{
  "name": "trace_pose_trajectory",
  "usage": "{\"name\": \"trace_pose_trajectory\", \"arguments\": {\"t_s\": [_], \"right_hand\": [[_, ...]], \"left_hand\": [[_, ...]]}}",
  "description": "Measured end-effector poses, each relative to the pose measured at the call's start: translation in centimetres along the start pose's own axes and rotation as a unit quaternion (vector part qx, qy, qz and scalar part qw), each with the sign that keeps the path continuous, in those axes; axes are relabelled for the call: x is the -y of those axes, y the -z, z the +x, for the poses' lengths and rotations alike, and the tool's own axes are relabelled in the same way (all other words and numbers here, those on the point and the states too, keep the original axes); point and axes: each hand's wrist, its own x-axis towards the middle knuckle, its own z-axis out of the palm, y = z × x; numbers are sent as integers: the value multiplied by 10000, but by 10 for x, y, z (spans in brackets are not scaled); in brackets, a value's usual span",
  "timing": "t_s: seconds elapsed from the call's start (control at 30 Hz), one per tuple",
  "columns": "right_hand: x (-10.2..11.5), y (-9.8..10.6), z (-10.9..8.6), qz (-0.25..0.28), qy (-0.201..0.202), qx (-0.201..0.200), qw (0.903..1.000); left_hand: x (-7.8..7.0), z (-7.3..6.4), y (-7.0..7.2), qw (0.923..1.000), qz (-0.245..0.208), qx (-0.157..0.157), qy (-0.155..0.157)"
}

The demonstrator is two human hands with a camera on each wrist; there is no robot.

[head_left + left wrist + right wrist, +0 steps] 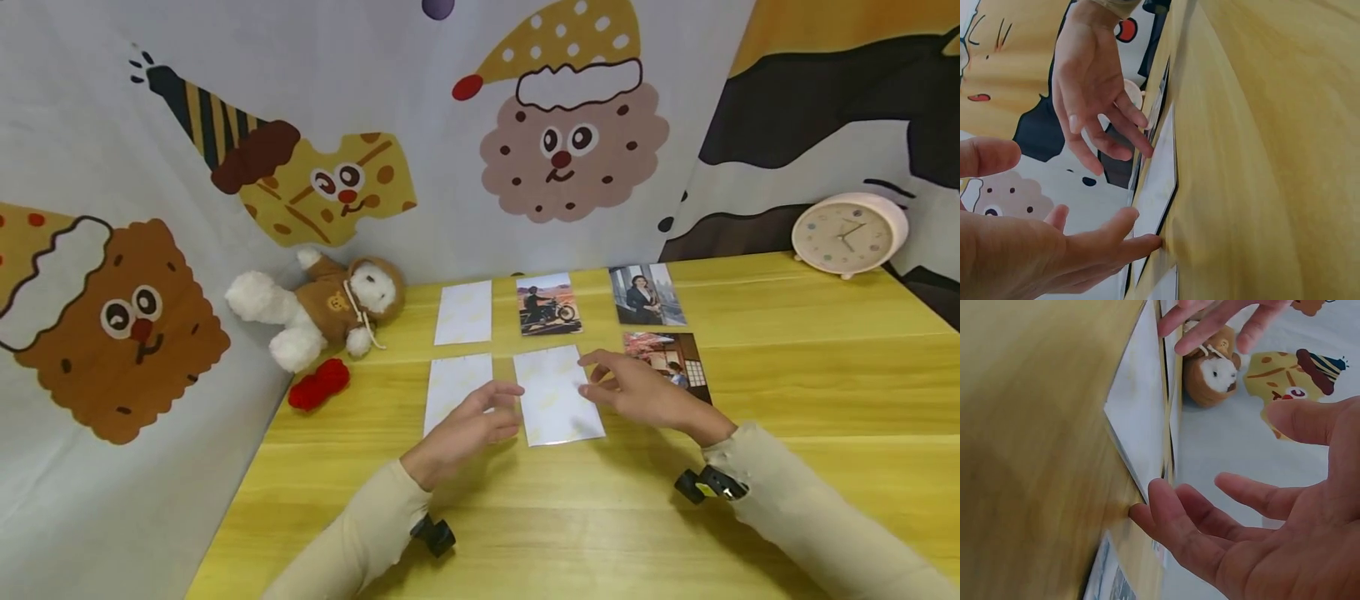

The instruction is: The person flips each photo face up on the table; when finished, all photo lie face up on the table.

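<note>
While the left hand (465,429) and the right hand (645,387) were loosely spread, gripping nothing, the white card (558,396) lay between them; an uneven push could slide it onto the neighbouring card (452,382) near the left hand.

Between our left hand (467,427) and right hand (641,390) we have a rectangular white card (557,396), faintly patterned in pale yellow, lying flat and slightly askew on the bench (562,521), middle of the front row.
</note>
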Motion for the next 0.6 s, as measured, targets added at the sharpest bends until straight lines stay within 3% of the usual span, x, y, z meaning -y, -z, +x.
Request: {"name": "trace_pose_trajectory", "arguments": {"t_s": [0.27,0.43,0.6], "right_hand": [[3,-6,-3,-381,163,-164,9990],[8,-13,2,-1229,257,-364,9914],[10,-21,6,-1957,342,-406,9792]], "left_hand": [[0,8,1,9996,-243,105,2],[0,13,0,9992,-370,121,-92],[2,15,0,9977,-658,-181,-28]]}}
